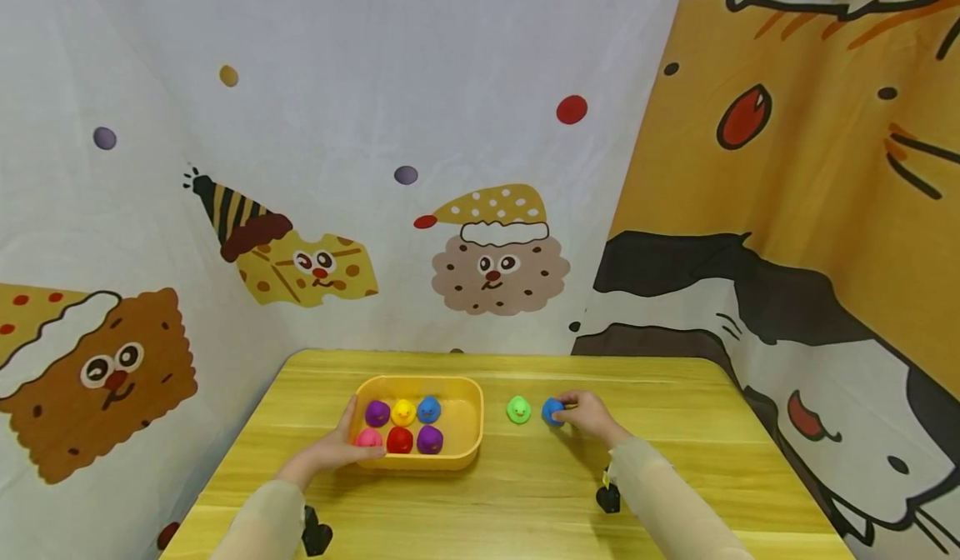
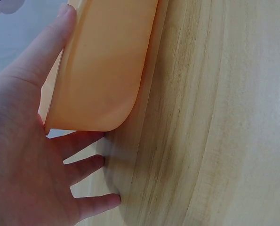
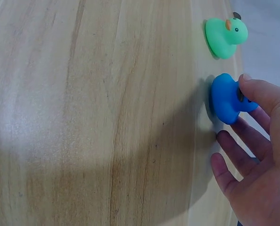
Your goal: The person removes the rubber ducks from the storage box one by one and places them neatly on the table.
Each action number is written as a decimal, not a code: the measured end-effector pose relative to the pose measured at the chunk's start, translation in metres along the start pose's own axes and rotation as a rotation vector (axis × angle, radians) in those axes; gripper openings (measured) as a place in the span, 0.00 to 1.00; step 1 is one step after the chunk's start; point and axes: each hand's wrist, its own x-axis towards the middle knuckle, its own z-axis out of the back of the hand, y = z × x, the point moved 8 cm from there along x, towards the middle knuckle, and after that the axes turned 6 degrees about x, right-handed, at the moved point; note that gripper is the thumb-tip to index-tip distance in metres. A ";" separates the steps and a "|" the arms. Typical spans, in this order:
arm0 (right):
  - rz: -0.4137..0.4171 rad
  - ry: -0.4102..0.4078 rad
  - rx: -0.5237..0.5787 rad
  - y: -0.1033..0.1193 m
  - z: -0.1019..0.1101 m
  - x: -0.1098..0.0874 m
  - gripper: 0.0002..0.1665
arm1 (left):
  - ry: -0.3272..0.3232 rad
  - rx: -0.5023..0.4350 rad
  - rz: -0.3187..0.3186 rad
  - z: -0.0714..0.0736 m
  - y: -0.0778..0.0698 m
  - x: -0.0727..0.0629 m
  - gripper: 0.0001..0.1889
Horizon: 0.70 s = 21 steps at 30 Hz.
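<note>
A yellow-orange plastic basket (image 1: 461,406) stands on the table, holding several toy ducks. Its back row is a purple duck (image 1: 377,413), a yellow duck (image 1: 403,412) and a blue one; the front row is pink, red and purple. My left hand (image 1: 334,446) rests against the basket's left end, thumb stretched along the front rim, other fingers straight and spread in the left wrist view. To the right, my right hand (image 3: 264,150) pinches a blue rubber duck (image 3: 226,98) by its head between thumb and fingers. A green rubber duck (image 3: 224,37) sits beside it on the table.
The wood-grain table (image 1: 525,502) reaches back to a white cloth (image 1: 390,60) printed with cartoon snacks. Orange cartoon-cat cloth (image 1: 690,168) hangs along the right side. Bare wood lies between the two forearms.
</note>
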 end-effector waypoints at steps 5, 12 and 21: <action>0.001 0.012 -0.009 -0.001 -0.001 0.000 0.21 | 0.005 -0.009 -0.012 0.000 -0.001 0.000 0.65; -0.003 0.014 -0.009 -0.002 -0.001 -0.002 0.19 | 0.004 -0.007 -0.028 0.000 -0.001 -0.001 0.66; -0.021 0.029 -0.010 0.007 -0.002 -0.004 0.21 | -0.006 -0.029 0.018 0.000 0.017 0.011 0.66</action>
